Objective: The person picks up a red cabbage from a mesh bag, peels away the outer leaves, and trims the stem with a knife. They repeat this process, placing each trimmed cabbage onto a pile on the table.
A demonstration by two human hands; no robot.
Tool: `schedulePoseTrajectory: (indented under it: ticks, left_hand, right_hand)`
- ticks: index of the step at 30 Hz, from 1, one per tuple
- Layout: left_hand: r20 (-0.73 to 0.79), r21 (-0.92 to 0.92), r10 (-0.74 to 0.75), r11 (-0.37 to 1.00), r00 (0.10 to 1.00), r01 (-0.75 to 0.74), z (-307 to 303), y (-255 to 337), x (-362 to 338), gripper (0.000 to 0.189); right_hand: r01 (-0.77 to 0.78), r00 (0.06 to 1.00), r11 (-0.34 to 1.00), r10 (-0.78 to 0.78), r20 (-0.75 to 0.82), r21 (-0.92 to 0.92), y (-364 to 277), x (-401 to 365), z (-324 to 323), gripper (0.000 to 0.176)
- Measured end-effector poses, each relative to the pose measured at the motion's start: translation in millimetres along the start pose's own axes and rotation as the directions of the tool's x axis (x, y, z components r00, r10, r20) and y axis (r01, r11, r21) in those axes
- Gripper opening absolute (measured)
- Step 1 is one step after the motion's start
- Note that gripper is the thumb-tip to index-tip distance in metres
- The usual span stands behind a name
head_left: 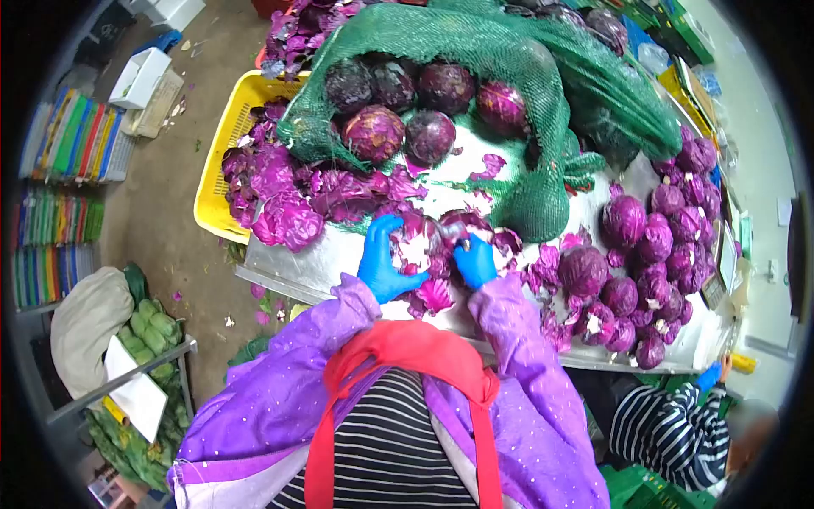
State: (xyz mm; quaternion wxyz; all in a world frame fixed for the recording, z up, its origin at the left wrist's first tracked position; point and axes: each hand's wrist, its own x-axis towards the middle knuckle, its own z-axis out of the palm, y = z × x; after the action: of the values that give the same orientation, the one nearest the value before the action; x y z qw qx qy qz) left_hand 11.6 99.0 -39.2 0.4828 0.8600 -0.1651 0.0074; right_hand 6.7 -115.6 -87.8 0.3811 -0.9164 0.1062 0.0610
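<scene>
Nearest, at the front part of the counter (288, 270), the left hand (381, 261) is curled round the near-left side of a red cabbage (414, 246), thumb and fingers parted to hold it. The right hand (476, 263) is closed just right of it, apparently on a small knife (451, 230); the tool is blurred and partly hidden, so the edge's direction cannot be told.

The step looks like paring: a pale patch faces up between the hands. Done well, it calls for a firm left grip low on the head, with the thumb kept well out of the blade's line, since thumb and tool work on one small head. Short, shallow strokes would take the stem end and slack leaves without biting into sound flesh. Gloves on wet leaf may slip, so the head is best kept resting on the counter.

A loose leaf (434, 294) lies just in front of the cabbage; such scraps are better kept from under it, lest it roll. To the right sit smooth heads (623, 220), a fair guide to how much to strip. Farther left, peelings (287, 219) heap by a yellow crate (212, 182). Beyond, a green net (543, 212) lies around darker heads (430, 137).
</scene>
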Motion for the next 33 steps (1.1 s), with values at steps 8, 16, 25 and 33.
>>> schedulePoseTrajectory:
  ticks: [8,16,25,33]
  left_hand:
    - [0.035,-0.282,-0.207,0.936,0.978,0.209,7.9,-14.6,-5.9,0.115]
    - [0.100,-0.331,-0.285,0.894,0.953,0.302,4.9,-4.5,4.4,0.110]
    - [0.169,-0.400,-0.266,0.861,0.949,0.313,-13.0,-26.0,10.4,0.108]
    - [0.042,-0.245,-0.322,0.914,0.946,0.323,-1.3,-11.0,3.0,0.105]
  right_hand:
    - [0.355,0.900,0.932,-0.363,0.243,0.077,-61.9,-10.3,-43.6,0.057]
    - [0.316,0.900,0.949,-0.298,0.319,-0.006,-76.8,6.8,-39.1,0.054]
    - [-0.300,0.952,0.496,0.207,0.225,0.815,-13.0,4.9,-8.2,0.028]
    - [-0.452,0.888,0.678,0.403,0.221,0.580,1.2,-35.9,-24.5,0.044]
